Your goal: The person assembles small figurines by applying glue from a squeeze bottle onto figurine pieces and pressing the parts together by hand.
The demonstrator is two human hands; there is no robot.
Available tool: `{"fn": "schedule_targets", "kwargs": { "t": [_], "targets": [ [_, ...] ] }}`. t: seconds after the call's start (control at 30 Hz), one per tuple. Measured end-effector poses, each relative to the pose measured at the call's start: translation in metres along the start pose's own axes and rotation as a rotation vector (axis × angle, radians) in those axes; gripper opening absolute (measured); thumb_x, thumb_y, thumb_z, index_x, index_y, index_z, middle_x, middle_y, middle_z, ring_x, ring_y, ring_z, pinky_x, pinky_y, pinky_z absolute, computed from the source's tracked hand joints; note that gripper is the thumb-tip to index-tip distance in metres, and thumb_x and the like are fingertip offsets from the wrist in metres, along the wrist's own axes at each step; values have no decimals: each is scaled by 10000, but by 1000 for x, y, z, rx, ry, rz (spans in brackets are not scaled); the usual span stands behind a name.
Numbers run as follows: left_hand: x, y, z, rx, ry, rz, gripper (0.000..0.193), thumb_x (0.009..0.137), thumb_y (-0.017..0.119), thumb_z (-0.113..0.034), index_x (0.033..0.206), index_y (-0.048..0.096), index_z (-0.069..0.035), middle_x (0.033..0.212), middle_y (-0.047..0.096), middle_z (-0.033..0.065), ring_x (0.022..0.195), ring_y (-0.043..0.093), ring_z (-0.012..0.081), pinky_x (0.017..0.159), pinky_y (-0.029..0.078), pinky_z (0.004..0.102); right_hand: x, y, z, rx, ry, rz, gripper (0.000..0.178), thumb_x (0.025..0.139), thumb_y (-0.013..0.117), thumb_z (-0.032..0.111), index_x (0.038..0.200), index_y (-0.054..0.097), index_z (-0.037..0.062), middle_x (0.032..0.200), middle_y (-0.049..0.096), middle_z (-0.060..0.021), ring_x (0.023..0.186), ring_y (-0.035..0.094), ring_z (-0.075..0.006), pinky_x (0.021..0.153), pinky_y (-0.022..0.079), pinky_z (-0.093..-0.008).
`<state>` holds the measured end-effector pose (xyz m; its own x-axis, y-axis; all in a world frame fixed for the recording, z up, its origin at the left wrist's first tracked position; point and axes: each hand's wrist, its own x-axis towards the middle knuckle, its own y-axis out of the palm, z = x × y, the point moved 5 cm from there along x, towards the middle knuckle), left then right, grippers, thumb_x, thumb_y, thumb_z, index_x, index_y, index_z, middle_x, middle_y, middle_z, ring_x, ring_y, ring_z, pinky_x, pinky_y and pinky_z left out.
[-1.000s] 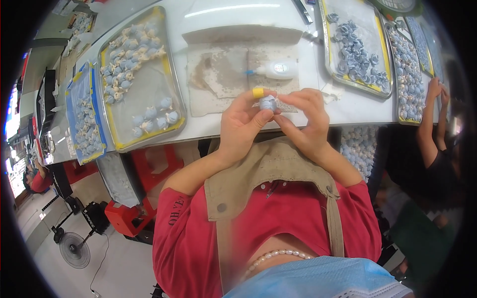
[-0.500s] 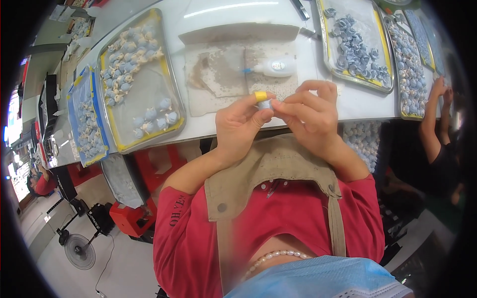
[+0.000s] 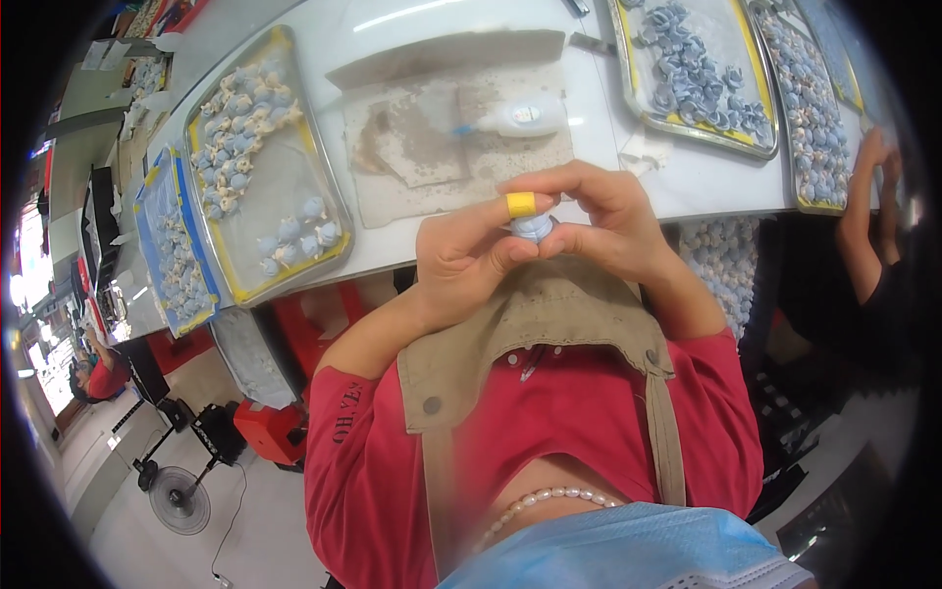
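Between my two hands, just in front of the table's edge, is a small rounded blue-grey piece. My left hand pinches it from the left with thumb and index finger; that index finger wears a yellow band. From the other side, my right hand closes on the same piece, its thumb below and its fingers arched over the top. Fingers cover much of the piece, so its full shape is hidden. Beyond the hands, a white squeeze bottle with a blue tip lies on a stained grey board.
At left, a yellow-edged metal tray holds several blue-and-cream pieces, beside a blue-rimmed tray. Another tray at right carries curved blue-grey parts, next to a full tray. A co-worker's arms reach in at far right.
My right hand's fingers have gone from fanned out beside the piece to arched over it, touching near the left index finger. More of the piece shows. The whole view has shifted slightly.
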<state>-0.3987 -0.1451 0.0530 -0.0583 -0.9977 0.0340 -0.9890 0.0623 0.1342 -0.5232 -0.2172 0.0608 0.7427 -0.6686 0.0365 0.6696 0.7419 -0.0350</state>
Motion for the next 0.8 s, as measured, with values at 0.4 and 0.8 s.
{"fn": "schedule_targets", "kwargs": {
  "t": [0.4, 0.8],
  "targets": [
    [5, 6, -15, 64, 79, 112, 217, 808, 598, -83, 1017, 603, -27, 944, 641, 93, 800, 610, 130, 729, 473, 239, -9, 1, 1, 222, -85, 21, 354, 624, 712, -4, 958, 594, -2, 994, 614, -90, 903, 571, -154, 807, 442, -283],
    [-54, -212, -36, 1183, -177, -630, 197, 729, 667, -189, 878, 636, -65, 770, 618, 118, 691, 591, 239, 623, 455, 326, 11, -1, -1, -103, -56, -222, 404, 713, 617, 23, 1104, 519, -11, 982, 608, -116, 961, 552, -183, 883, 386, -289]
  ]
}}
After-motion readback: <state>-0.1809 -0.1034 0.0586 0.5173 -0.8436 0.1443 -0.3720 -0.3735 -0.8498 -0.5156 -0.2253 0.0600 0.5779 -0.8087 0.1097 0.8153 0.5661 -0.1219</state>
